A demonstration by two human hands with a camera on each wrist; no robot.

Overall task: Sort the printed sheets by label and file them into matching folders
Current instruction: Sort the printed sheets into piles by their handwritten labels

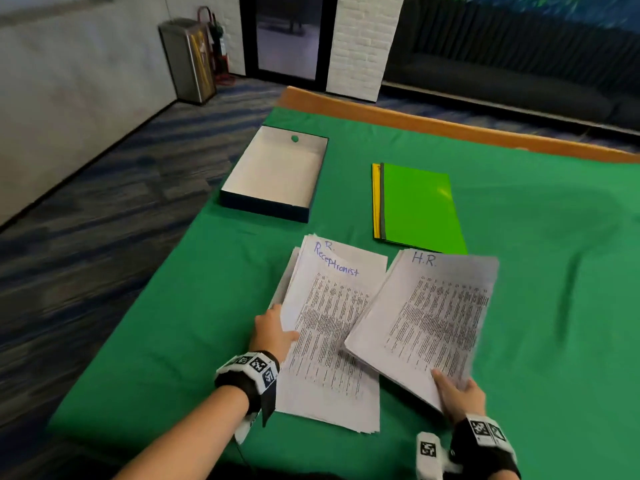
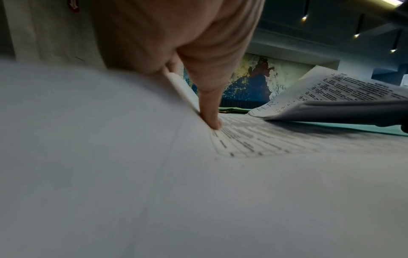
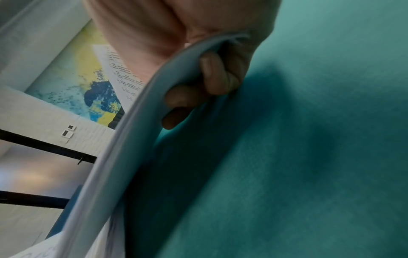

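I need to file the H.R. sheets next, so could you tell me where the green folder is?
In the head view the green folder lies flat on the green tablecloth, right of the open box, just beyond the H.R. sheets.

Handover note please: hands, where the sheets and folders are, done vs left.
Right hand grips the H.R. sheets by their near edge, lifted off the cloth.
Left hand holds the left edge of the Receptionist pile, thumb pressing on top.
Folders, green on top, lie stacked and closed behind the piles; open box far left.
Done: two labels split. Left: all filing.
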